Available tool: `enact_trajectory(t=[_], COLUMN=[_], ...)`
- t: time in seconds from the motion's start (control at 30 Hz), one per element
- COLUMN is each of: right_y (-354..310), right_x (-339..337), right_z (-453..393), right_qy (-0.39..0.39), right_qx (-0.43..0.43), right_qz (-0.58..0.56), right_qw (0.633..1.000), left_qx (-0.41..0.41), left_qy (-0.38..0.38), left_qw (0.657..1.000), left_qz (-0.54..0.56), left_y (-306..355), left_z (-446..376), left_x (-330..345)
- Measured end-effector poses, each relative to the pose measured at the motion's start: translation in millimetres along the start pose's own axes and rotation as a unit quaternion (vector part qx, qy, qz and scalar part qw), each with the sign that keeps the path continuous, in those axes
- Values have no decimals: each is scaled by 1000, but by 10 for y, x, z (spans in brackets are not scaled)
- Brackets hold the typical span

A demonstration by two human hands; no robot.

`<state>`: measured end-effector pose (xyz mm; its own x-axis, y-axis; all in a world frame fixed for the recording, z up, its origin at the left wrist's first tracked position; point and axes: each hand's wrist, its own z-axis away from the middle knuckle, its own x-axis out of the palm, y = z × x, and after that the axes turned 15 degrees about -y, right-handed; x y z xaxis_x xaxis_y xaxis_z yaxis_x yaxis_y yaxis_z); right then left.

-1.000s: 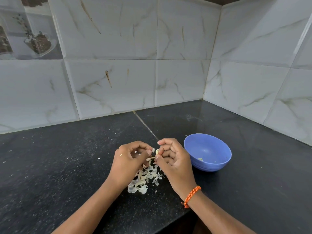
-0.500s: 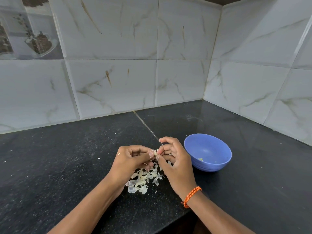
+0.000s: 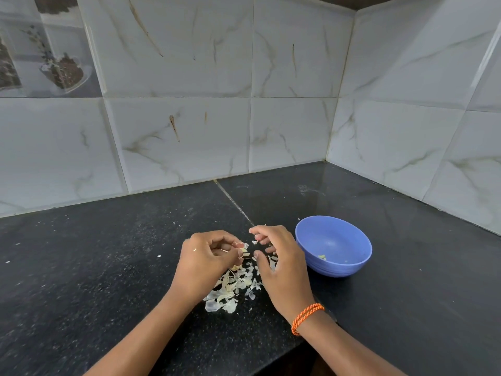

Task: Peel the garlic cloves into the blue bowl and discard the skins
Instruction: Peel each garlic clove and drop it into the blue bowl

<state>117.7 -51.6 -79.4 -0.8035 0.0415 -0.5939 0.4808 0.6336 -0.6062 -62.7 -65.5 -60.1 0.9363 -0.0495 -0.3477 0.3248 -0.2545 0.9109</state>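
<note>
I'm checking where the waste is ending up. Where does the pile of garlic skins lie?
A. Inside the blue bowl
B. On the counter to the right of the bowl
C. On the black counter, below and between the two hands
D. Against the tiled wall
C: the garlic skins lie loose on the black counter, left of the blue bowl.

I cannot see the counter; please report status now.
Left hand pinches small garlic clove; right hand loosely curled, seemingly empty. Round blue plastic bowl nearly empty. Pale skins under hands.
</note>
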Motion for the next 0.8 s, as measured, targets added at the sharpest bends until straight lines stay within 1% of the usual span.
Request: enact_trajectory(t=[0.07, 0.13, 0.2, 0.27, 0.33, 0.53, 0.63, 0.7, 0.8], right_y=[-26, -63, -87, -94, -78, -33, -21, -24, -29], right_x=[-12, -14, -14, -20, -30, -10, -17, -22, -25], right_z=[11, 16, 19, 28, 34, 23, 19, 18, 10], right_qy=[-10, -25, -35, -34, -23, -25, -2, 7, -13], right_qx=[-24, -42, -56, -57, -48, -3, 12, 17, 24], right_qz=[2, -28, -52, -57, -61, -37, -36, -16, -12], right_qw=[1000, 998, 996, 996, 997, 999, 999, 1000, 1000], left_qx=[22, 57, 72, 74, 70, 55, 60, 65, 78], left_qy=[9, 1, -16, -18, -5, 23, 20, 10, -7], left_qw=[995, 982, 970, 969, 975, 984, 986, 985, 985], left_qz=[-93, -182, -233, -233, -209, -168, -157, -158, -155], left_y=[10, 6, 2, 6, 24, 50, 63, 74, 97], left_z=[13, 30, 46, 54, 50, 28, 44, 52, 70], left_x=[17, 33, 50, 61, 53, 7, 24, 33, 53])
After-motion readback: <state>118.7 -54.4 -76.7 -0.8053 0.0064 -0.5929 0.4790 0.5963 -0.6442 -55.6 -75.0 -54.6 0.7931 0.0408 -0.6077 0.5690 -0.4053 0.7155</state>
